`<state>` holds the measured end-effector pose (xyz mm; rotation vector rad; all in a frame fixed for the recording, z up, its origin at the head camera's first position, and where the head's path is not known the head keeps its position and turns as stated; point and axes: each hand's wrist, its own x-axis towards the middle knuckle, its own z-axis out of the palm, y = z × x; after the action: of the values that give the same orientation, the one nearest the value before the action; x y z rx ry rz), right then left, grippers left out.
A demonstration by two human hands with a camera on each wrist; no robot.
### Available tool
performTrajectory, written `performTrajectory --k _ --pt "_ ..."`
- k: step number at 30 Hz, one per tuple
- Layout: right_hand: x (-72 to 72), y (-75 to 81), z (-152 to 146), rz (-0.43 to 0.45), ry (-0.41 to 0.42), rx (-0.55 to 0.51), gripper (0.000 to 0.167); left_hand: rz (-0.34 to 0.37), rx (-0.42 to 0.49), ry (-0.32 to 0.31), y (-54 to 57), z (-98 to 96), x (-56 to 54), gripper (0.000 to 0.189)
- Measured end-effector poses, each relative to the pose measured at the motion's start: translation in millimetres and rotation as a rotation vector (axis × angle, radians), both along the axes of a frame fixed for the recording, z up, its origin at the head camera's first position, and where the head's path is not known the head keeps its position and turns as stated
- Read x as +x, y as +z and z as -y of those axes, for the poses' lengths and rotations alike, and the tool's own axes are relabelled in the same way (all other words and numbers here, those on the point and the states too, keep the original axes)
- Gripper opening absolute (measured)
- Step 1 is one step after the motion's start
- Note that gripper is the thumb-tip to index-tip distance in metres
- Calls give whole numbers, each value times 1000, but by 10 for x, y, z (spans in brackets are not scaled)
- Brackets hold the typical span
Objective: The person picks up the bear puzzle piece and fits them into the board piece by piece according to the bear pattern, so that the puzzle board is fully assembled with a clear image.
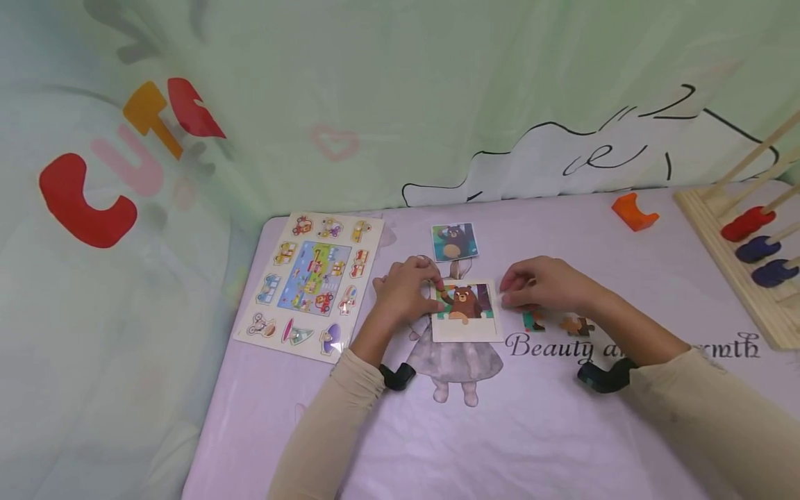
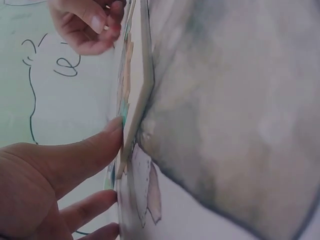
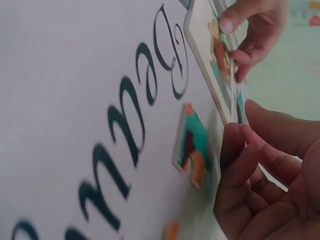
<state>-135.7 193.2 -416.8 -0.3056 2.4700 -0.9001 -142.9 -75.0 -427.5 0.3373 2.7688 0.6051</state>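
While the thumb and a fingertip of the left hand (image 1: 405, 292) rest on the upper left part of a cream puzzle tray (image 1: 465, 333), that grip is relaxed, its fingers spread apart rather than clenched. The right hand (image 1: 544, 283) sits at the tray's right edge with fingers loosely curled, and nothing shows in its grip; whether a fingertip touches the edge, I cannot tell. The tray lies flat on the lilac surface (image 1: 500, 444) between the hands, with the brown bear's head and raised arm filling its upper part and bare cream backing below. Just right of the tray lie two loose pieces: a teal and brown piece (image 1: 533, 322), nearer, and a brown and orange piece (image 1: 578, 325) beyond it. Above the tray is a square bear card (image 1: 454, 243). Farther left lies a picture board (image 1: 371, 239) with vehicle figures around a central scene. At the far right, an orange block (image 1: 633, 212) lies near a wooden bead frame (image 1: 737, 278) with red and blue beads.
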Motion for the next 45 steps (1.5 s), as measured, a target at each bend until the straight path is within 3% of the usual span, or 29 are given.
performTrajectory --k 11,19,32,45 --pt "139 52 -190 -59 11 56 20 -54 6 4 -70 8 -6 28" --pt "207 61 -291 -63 -6 94 25 -97 -2 73 -81 1 47 43" --pt "261 26 -376 -93 10 143 22 36 -82 10 -34 14 65 68" --pt "253 -2 -386 -90 20 165 24 38 -104 -25 -30 32 65 69"
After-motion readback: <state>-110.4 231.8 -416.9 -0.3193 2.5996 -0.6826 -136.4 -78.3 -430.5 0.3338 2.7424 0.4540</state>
